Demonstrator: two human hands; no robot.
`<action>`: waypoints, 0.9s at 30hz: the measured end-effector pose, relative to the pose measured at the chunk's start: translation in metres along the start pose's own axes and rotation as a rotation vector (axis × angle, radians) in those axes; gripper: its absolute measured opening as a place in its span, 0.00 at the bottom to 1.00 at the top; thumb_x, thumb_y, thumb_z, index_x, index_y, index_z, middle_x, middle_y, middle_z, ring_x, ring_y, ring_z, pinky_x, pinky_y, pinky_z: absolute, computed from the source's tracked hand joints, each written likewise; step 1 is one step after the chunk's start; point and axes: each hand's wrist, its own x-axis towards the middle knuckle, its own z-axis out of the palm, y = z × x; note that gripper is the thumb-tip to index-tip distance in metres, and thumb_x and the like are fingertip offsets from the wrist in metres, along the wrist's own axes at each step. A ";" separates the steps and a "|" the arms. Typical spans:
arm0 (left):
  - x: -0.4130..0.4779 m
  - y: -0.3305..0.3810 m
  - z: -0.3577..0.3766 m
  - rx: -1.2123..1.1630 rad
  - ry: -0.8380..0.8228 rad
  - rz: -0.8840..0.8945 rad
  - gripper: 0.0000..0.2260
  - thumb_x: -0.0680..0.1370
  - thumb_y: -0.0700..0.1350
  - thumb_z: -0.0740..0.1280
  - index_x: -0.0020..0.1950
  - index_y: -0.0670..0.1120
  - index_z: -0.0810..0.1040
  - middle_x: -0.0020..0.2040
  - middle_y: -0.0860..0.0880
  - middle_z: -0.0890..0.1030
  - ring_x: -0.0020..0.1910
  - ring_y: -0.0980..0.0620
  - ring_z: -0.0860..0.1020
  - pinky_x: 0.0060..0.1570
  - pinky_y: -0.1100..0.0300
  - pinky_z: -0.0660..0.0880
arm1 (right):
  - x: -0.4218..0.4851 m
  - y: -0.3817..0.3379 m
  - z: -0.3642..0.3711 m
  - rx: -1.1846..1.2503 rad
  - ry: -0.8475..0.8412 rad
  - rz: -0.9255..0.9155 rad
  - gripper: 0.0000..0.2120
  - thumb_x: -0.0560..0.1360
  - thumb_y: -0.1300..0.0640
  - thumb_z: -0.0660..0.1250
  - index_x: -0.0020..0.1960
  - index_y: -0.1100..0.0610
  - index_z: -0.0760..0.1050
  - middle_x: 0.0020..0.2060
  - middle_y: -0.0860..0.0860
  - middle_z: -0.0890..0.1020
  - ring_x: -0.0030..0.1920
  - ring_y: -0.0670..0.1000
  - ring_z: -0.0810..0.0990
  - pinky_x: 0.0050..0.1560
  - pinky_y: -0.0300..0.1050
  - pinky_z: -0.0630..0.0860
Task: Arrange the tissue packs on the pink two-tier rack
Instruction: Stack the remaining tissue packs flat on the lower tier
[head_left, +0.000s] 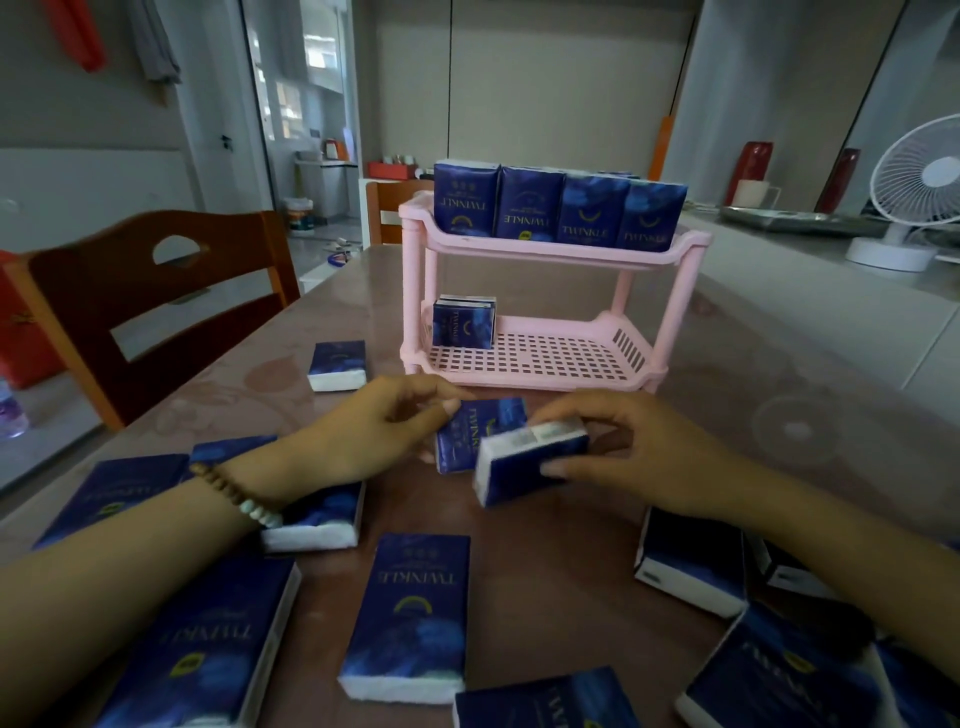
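Note:
The pink two-tier rack (524, 358) stands on the table ahead of me. Several dark blue tissue packs (558, 210) stand in a row on its top tier. Upright packs (464, 323) sit at the left end of the bottom tier. In front of the rack my left hand (374, 431) pinches one blue pack (475, 434) by its left edge. My right hand (628, 457) grips another pack (527, 465), tilted, just right of and overlapping the first. Several more packs (408, 608) lie flat on the near part of the table.
A loose pack (337, 365) lies left of the rack. A wooden chair (150, 306) stands at the table's left side. A white fan (914, 197) and a metal tray (795, 218) sit on the counter at the right. The brown table (779, 415) stretches right of the rack.

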 end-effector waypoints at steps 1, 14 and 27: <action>0.000 0.001 0.001 0.011 -0.016 -0.001 0.11 0.80 0.40 0.58 0.57 0.40 0.78 0.50 0.41 0.83 0.44 0.53 0.81 0.41 0.63 0.80 | 0.001 0.000 0.002 0.013 0.022 -0.009 0.16 0.68 0.47 0.70 0.55 0.44 0.77 0.52 0.40 0.81 0.54 0.42 0.79 0.54 0.39 0.77; -0.008 0.026 0.010 -0.070 -0.149 0.075 0.23 0.68 0.37 0.75 0.60 0.43 0.71 0.55 0.47 0.82 0.55 0.53 0.81 0.55 0.57 0.78 | 0.003 0.001 0.011 0.038 0.036 0.031 0.27 0.64 0.46 0.74 0.61 0.44 0.70 0.54 0.41 0.80 0.53 0.41 0.79 0.49 0.35 0.76; 0.000 0.018 -0.016 0.006 0.073 0.088 0.20 0.69 0.51 0.73 0.59 0.53 0.74 0.53 0.53 0.80 0.49 0.57 0.80 0.47 0.62 0.79 | 0.020 0.000 -0.001 0.210 0.045 0.078 0.23 0.62 0.58 0.76 0.55 0.53 0.73 0.52 0.48 0.83 0.50 0.42 0.82 0.48 0.34 0.77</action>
